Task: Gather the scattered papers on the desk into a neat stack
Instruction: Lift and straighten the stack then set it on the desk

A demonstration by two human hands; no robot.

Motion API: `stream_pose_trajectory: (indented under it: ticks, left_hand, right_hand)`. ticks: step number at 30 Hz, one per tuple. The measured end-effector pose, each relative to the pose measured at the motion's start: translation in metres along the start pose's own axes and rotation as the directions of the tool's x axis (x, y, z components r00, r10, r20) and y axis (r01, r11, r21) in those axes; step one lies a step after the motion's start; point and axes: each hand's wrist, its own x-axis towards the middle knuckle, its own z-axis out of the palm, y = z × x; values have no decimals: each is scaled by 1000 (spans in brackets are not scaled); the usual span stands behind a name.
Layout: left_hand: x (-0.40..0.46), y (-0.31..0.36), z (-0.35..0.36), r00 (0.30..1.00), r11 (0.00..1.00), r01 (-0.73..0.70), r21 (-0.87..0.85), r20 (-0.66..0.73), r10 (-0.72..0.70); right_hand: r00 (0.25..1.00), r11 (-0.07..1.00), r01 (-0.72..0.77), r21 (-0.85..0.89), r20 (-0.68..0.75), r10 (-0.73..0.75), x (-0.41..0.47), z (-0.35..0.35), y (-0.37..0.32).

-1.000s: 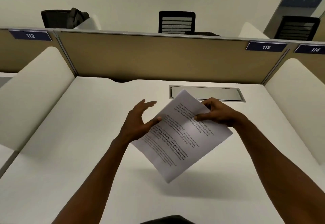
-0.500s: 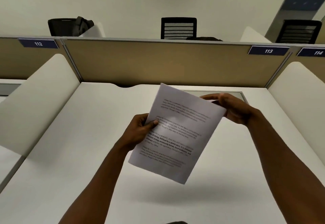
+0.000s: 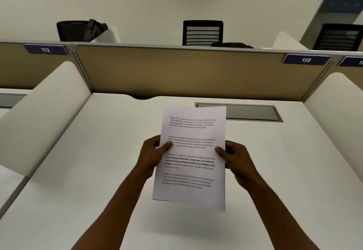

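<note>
Papers (image 3: 191, 157), printed with paragraphs of text, are held upright in the air above the white counter (image 3: 78, 171), in front of me. My left hand (image 3: 153, 154) pinches their left edge, thumb across the print. My right hand (image 3: 233, 158) pinches the right edge the same way. Only the top sheet shows, so I cannot tell how many lie behind it. If either pinch loosens, I judge the back sheets could slide out of line and fan onto the counter.

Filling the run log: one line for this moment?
papers: upright, above desk | left hand: grips left edge | right hand: grips right edge
</note>
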Motion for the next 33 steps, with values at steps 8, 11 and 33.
stream_pose_trajectory:
  ticks: [8,11,33]
  left_hand:
    - [13,-30,9,942,950,64,304,-332,43]
    - [24,-37,4,939,928,67,366,-337,65]
    - [291,-24,-11,967,470,-226,854,136,218]
  right_hand:
    - [986,950,-74,-302,-166,24,33,28,39]
    - [981,911,-80,-404,-193,1,49,36,48]
    - [964,635,57,-770,-123,-236,297,102,69]
